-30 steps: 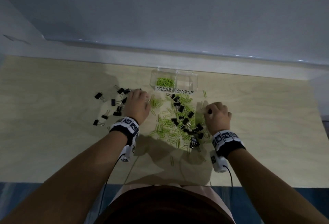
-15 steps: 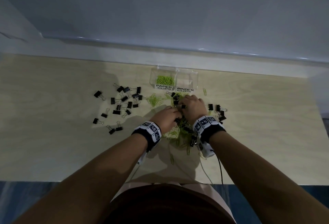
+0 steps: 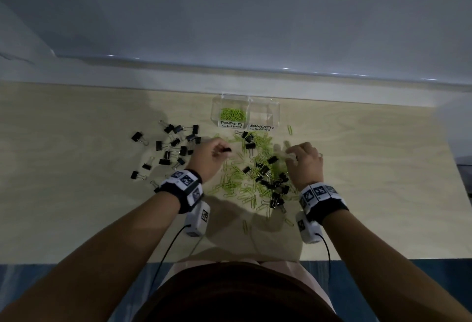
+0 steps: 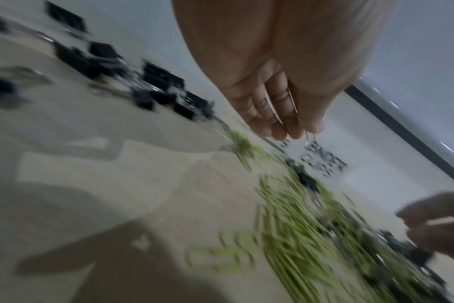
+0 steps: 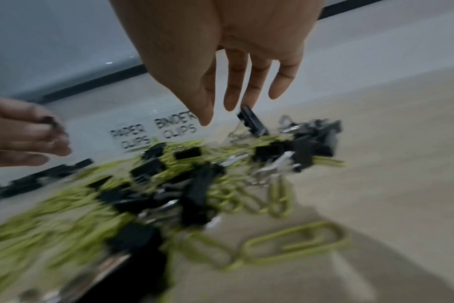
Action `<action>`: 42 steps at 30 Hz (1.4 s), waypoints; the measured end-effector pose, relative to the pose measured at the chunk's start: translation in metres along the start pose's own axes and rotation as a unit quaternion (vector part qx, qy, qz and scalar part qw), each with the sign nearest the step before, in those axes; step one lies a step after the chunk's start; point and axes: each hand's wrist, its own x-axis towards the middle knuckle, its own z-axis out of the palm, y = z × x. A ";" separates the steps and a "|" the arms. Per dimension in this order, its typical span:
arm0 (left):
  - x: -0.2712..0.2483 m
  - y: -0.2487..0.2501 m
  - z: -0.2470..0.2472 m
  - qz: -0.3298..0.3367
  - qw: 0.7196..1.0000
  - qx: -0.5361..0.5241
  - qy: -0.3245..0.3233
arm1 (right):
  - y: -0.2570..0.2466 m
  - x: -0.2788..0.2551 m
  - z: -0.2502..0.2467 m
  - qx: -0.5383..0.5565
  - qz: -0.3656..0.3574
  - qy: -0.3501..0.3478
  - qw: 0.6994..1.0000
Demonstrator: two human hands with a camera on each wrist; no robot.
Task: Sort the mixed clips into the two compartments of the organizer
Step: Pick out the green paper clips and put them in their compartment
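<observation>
A clear organizer [image 3: 275,107] stands at the back of the table. Its "PAPER CLIPS" side [image 3: 233,114] holds green paper clips; the "BINDER CLIPS" side [image 3: 263,115] looks bare. In front lies a mixed pile [image 3: 258,176] of green paper clips and black binder clips. My left hand [image 3: 221,151] hovers at the pile's left edge and pinches a black binder clip [image 3: 226,149]; its wire handle [image 4: 311,137] shows below the fingertips. My right hand [image 3: 291,156] hangs over the pile's right side with fingers spread and relaxed [image 5: 233,106], just above a black binder clip [image 5: 252,122].
Several black binder clips [image 3: 176,148] lie scattered on the wood table [image 3: 76,194] left of my left hand. A stray green clip [image 3: 290,129] lies right of the organizer. A pale wall ledge [image 3: 229,84] runs along the back, and the table's front edge [image 3: 76,261] is near my body.
Half a second ago both hands met in the middle of the pile. They have since parted: the left moved left holding a binder clip, the right moved right and opened.
</observation>
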 end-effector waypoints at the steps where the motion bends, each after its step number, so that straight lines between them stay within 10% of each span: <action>1: 0.001 -0.006 -0.010 -0.016 0.999 0.003 0.034 | -0.009 -0.003 0.002 -0.004 -0.034 -0.009 0.999; 5: 0.010 -0.040 -0.040 -0.058 0.989 0.081 0.114 | -0.050 -0.013 0.015 -0.039 -0.142 -0.097 0.984; 15: 0.030 -0.026 -0.023 0.080 0.943 0.322 -0.006 | -0.089 -0.007 0.030 -0.081 -0.104 -0.223 0.966; 23: 0.003 -0.025 0.016 0.120 0.905 0.404 -0.057 | -0.067 -0.008 0.020 0.260 0.002 -0.073 0.963; 30: -0.019 -0.032 0.026 0.213 0.902 0.337 -0.164 | -0.002 0.003 0.001 0.271 0.157 0.006 0.950; 34: 0.000 -0.014 0.020 0.164 0.928 0.322 -0.091 | 0.009 0.008 -0.009 0.130 0.074 -0.024 0.988; 42: 0.026 -0.001 0.012 0.160 0.890 0.410 -0.122 | -0.053 0.007 0.009 0.061 -0.150 -0.135 0.978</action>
